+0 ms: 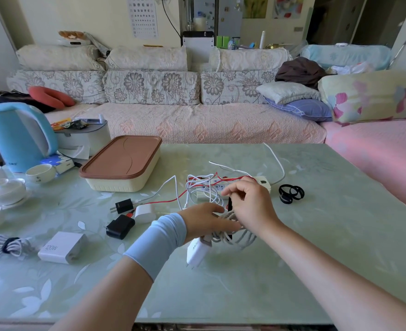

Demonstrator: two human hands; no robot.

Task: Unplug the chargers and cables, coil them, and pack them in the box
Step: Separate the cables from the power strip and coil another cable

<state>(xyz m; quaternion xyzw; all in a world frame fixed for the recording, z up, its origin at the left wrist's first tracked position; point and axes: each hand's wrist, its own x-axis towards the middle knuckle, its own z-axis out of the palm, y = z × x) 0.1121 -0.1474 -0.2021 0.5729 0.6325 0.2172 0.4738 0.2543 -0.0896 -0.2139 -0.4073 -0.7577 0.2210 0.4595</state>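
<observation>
Holding a coil (242,237) of pale cable just above the worktop (316,235), both hands meet near its centre. Left hand (204,218): palm down, fingers curled round the coil's loops. Right hand (249,206): fingers and thumb bent, pinching a black strap (230,204) at the top of the coil. A white charger (197,253) hangs from the coil's end under the left wrist, prongs pointing down, close to the worktop; contact cannot be told.

Power strip (261,181) lies at 12 o'clock from the hands, partly hidden by the right hand's fingers. A tangle of white cables (204,189) and a red cable (163,201) lie over and beside it. Whether anything is plugged in cannot be told.

Box (123,163): at 10 o'clock from the hands, brown lid on, well apart from the coil.

Black bands (291,193): at 2 o'clock, just beside the strip's right end.

At 9 o'clock from the hands, loose on the worktop: small black plug (123,206), round white charger (146,212), black charger (120,226). Farther out at 8 o'clock: large white charger marked 120W (62,247), then a bundled cable (3,246) with a dark band round it near the left edge.

Blue kettle (18,137) stands at the far left corner.
</observation>
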